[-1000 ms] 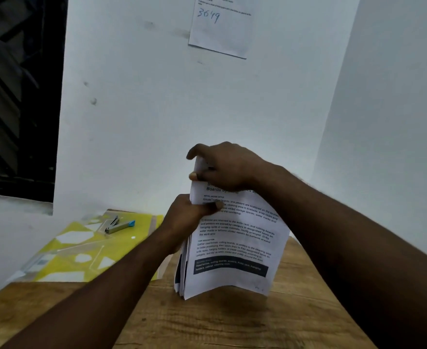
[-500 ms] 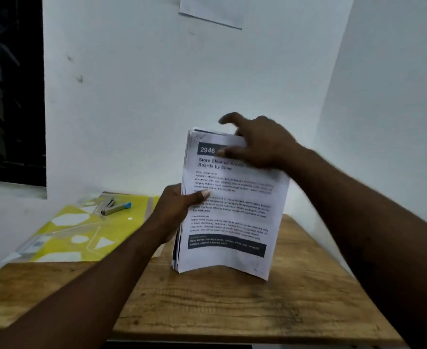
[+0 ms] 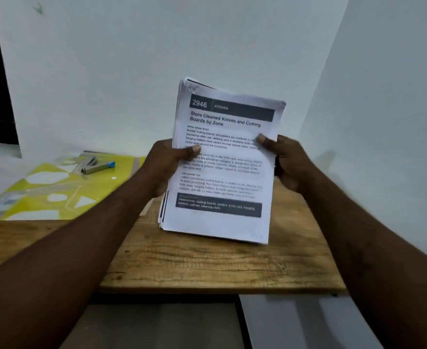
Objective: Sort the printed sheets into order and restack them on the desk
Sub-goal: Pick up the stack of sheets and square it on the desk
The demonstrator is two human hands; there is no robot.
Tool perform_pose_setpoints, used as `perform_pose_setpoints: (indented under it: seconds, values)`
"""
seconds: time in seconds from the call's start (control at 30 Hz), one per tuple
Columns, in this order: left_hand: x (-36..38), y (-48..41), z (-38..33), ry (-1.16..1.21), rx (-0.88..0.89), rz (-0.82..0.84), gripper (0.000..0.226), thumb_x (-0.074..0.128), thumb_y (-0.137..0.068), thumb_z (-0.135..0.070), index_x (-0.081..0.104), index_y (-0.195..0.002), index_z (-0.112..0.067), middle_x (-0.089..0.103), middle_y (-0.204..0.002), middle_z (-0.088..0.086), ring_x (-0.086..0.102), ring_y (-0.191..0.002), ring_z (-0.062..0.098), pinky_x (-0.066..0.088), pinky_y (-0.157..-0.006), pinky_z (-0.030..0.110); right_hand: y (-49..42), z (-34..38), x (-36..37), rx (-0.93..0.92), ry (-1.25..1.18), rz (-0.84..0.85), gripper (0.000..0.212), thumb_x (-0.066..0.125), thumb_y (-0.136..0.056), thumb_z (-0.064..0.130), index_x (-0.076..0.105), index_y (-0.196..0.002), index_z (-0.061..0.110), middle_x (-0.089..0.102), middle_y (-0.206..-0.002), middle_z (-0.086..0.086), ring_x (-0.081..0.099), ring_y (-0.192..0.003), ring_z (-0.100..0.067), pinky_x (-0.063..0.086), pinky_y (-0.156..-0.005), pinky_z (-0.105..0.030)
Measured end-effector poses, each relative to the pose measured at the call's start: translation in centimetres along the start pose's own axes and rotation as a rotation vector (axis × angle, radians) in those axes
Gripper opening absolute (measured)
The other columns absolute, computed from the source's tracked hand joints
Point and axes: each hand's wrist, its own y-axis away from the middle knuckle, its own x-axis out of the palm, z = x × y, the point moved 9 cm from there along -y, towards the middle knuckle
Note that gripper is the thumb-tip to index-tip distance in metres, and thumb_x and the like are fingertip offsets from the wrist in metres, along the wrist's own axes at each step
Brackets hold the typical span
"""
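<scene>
A stack of printed sheets (image 3: pixel 222 162) is held up in front of the person, over the far part of the wooden worktop (image 3: pixel 207 263), standing nearly upright with its printed face towards the camera and its top leaning slightly to the right. The left hand (image 3: pixel 167 162) grasps the stack's left edge about halfway up, the thumb (image 3: pixel 194 149) pressed flat on the front page and the fingers hidden behind the paper. The right hand (image 3: pixel 291 165) grasps the right edge at about the same height, its thumb (image 3: pixel 264 139) lying on the front page and the rest of the fingers curled round the back. The top sheet carries a dark header reading "2946 KITCHEN" above the title "Store Cleaned Knives and Cutting Boards by Zone", then several blocks of small text and a dark band near the bottom. The sheets behind it are not squared: their edges show stepped along the left side and at the upper left corner. Whether the stack's lower edge touches the wood cannot be told. On the left of the worktop lies a yellow folder (image 3: pixel 56 192) with pale shapes on it, and a small stapler (image 3: pixel 98 167) with a blue end rests on the folder, well apart from the hands
</scene>
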Motion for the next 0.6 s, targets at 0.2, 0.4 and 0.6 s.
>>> perform_pose_setpoints:
  seconds: [0.2,0.4,0.6]
  values:
    - [-1.5,-1.1,1.6,0.062,-0.044,-0.066,0.037,0.074,-0.092,-0.008,0.069,-0.129,-0.002,0.076,-0.119,0.019,0.074,-0.107,0.041,0.059,-0.091,0.064,2.2,-9.2,3.7,0.203,-0.145,0.165,0.043,0.063,-0.103,0.021,0.06,-0.141,0.003,0.067,-0.137,-0.021,0.064,-0.127,-0.043,0.052,-0.107,-0.057]
    - [-0.8,0.4,5.2,0.14,-0.27,0.148,0.049,0.066,-0.097,-0.03,0.062,-0.14,-0.006,0.069,-0.134,0.018,0.068,-0.123,0.038,0.058,-0.099,0.056,1.6,-10.8,3.3,0.109,-0.137,-0.037,0.032,0.073,-0.097,0.018,0.07,-0.126,0.004,0.075,-0.122,-0.017,0.073,-0.112,-0.036,0.058,-0.096,-0.053]
    - [-0.9,0.1,4.2,-0.008,-0.091,0.04,0.03,0.071,-0.095,-0.01,0.071,-0.125,-0.008,0.078,-0.115,0.014,0.076,-0.104,0.034,0.065,-0.081,0.048,0.5,-8.0,2.5,-0.017,-0.053,-0.104,0.021,0.074,-0.097,0.018,0.073,-0.116,0.01,0.078,-0.116,-0.012,0.076,-0.107,-0.031,0.059,-0.098,-0.051]
